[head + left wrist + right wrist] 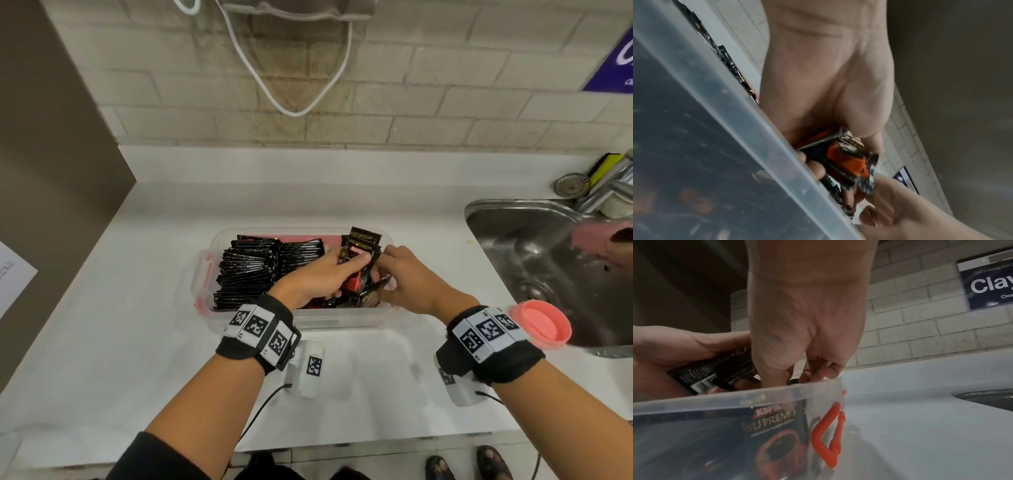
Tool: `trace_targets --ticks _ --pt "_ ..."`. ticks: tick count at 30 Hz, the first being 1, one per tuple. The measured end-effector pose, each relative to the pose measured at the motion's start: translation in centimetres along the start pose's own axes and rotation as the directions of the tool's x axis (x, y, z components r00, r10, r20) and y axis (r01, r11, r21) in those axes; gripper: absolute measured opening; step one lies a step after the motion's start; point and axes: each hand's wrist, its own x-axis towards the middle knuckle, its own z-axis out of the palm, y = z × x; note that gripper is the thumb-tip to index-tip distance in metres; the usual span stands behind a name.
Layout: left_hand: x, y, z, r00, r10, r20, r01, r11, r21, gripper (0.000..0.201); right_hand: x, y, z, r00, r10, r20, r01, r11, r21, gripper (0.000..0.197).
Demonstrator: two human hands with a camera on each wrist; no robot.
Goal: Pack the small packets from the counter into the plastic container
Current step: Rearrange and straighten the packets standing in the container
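Note:
A clear plastic container (308, 322) with red clips stands on the white counter. Rows of black packets (253, 267) fill its left half. Over its right half my left hand (322, 274) grips a bunch of black and red packets (363, 246), upright and fanned. My right hand (394, 274) meets them from the right, fingers curled and pinching a packet's edge. The left wrist view shows the held packets (851, 159) just above the container rim (735, 129). In the right wrist view my right fingertips (793, 379) pinch a black edge beside the bunch (719, 371); a packet (774, 426) shows through the container wall.
A steel sink (548, 257) lies to the right, with a pink round lid (541, 325) near its front edge. A dark panel stands at the left beside a sheet of paper (13, 270). A white cord (294, 109) hangs on the brick wall behind.

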Motion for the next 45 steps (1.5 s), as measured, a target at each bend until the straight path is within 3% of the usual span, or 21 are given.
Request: trace_targets --ticks 4,7,12,17,24,27,34,39,42,45 --pt "-0.1 0.2 0.0 0.999 0.003 -0.035 -0.006 0.996 -0.092 0.021 0.1 -0.3 -0.1 1.0 0.01 -0.017 -0.009 1.0 0.023 0.031" --pt "-0.3 0.1 -0.4 0.997 0.035 -0.075 -0.039 0.998 -0.055 0.024 0.0 -0.2 -0.2 0.999 0.054 -0.001 -0.054 0.998 0.018 0.027" --pt "-0.6 0.1 -0.6 0.982 0.147 -0.117 -0.153 0.987 -0.041 0.029 0.1 -0.3 -0.1 0.993 0.119 -0.028 -0.118 0.992 0.037 0.05" --pt "-0.5 0.3 -0.1 0.952 0.248 -0.18 -0.258 0.966 -0.03 0.026 0.0 0.1 0.1 0.983 0.171 -0.073 -0.165 0.983 0.082 0.047" --pt "0.2 -0.4 2.0 0.929 0.301 -0.217 -0.267 0.948 0.172 0.036 -0.5 0.3 0.5 0.977 0.176 -0.119 -0.151 0.97 0.193 0.066" --pt "0.0 -0.4 2.1 0.921 0.304 -0.243 -0.273 0.95 0.152 0.037 -0.7 0.4 0.5 0.984 0.139 -0.109 -0.12 0.979 0.163 0.074" --pt "-0.4 -0.9 1.1 0.961 0.252 -0.117 -0.214 0.939 0.269 0.046 -0.7 0.9 0.8 0.99 0.118 -0.082 -0.111 0.99 0.089 0.057" --pt "-0.3 -1.6 0.9 0.923 0.337 -0.187 -0.22 0.86 0.461 0.035 -0.6 1.2 0.9 0.997 0.067 -0.046 -0.066 0.997 0.026 0.056" --pt "-0.2 -1.9 1.1 0.946 0.278 -0.168 -0.2 0.905 0.376 0.035 -0.6 1.3 0.7 0.996 0.074 -0.039 -0.072 0.995 0.062 0.045" --pt "0.0 -2.1 1.6 0.956 0.271 -0.117 -0.186 0.862 0.471 0.036 -0.9 1.0 0.2 0.994 0.098 -0.045 -0.088 0.98 0.18 0.042"
